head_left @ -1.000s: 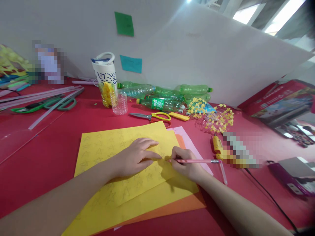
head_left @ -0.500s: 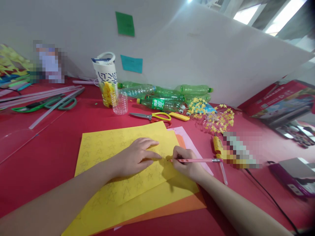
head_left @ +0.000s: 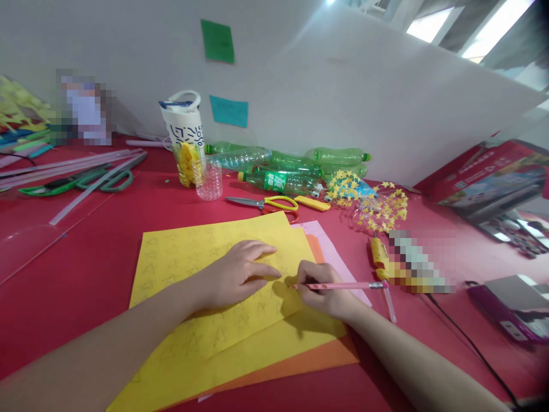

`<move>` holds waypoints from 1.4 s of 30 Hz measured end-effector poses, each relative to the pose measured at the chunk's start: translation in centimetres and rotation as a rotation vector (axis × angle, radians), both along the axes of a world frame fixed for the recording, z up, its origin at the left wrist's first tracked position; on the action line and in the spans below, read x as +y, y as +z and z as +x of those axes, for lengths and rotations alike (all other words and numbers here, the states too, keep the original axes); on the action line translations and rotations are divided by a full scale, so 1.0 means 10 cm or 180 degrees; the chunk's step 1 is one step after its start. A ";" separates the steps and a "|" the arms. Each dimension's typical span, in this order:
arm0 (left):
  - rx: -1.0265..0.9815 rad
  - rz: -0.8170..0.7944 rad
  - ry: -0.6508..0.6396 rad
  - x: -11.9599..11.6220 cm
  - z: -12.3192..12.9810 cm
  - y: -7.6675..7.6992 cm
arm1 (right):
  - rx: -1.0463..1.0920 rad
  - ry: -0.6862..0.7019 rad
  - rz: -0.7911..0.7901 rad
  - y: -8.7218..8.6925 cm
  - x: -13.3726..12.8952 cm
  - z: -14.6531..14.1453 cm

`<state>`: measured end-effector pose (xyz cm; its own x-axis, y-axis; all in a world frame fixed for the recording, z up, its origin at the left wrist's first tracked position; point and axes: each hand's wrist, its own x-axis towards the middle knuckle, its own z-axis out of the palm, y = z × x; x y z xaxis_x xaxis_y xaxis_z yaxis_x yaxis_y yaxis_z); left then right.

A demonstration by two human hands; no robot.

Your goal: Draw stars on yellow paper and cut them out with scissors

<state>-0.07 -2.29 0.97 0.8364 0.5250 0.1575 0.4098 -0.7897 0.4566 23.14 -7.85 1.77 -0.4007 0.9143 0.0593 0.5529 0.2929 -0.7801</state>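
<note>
A yellow sheet of paper (head_left: 171,257) with rows of pencil-drawn stars lies in front of me, on top of more yellow, orange (head_left: 300,357) and pink sheets (head_left: 328,243). My left hand (head_left: 242,272) rests flat on the yellow paper, fingers spread, holding nothing. Close to its right, my right hand (head_left: 323,289) is closed around a pink pencil (head_left: 349,285). The pencil's tip points left, at or just above the paper near my left fingertips; whether it touches I cannot tell.
Beyond the paper lie yellow-and-red-handled scissors (head_left: 261,202), a yellow cutter (head_left: 313,203) and green plastic bottles (head_left: 295,180). A white tumbler (head_left: 184,126) stands at the back. Yellow star sprays (head_left: 381,209) and a yellow glue gun (head_left: 380,257) are right; straws (head_left: 94,189) and green scissors (head_left: 114,180) left.
My right hand has shifted slightly left and down over the paper, and the pencil with it. My left hand stays where it was.
</note>
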 end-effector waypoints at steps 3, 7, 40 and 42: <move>0.0015 0.0012 0.0010 0.00 0.00 0.00 | 0.0024 0.0070 0.0035 -0.01 -0.01 0.00; 0.0040 0.0033 -0.0008 0.00 0.00 0.00 | 0.0015 0.0141 0.0047 -0.02 -0.01 0.01; 0.0083 0.0108 0.0141 0.11 -0.09 -0.06 | 0.0456 0.0041 -0.0584 0.01 0.08 0.10; 0.0058 0.0084 0.0142 0.12 -0.09 -0.06 | 0.0405 0.0106 -0.0533 0.00 0.09 0.10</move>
<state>-0.94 -1.13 0.35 0.8151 0.5577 0.1568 0.4529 -0.7822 0.4278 24.17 -6.99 1.81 -0.4300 0.9019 -0.0404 0.4391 0.1698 -0.8823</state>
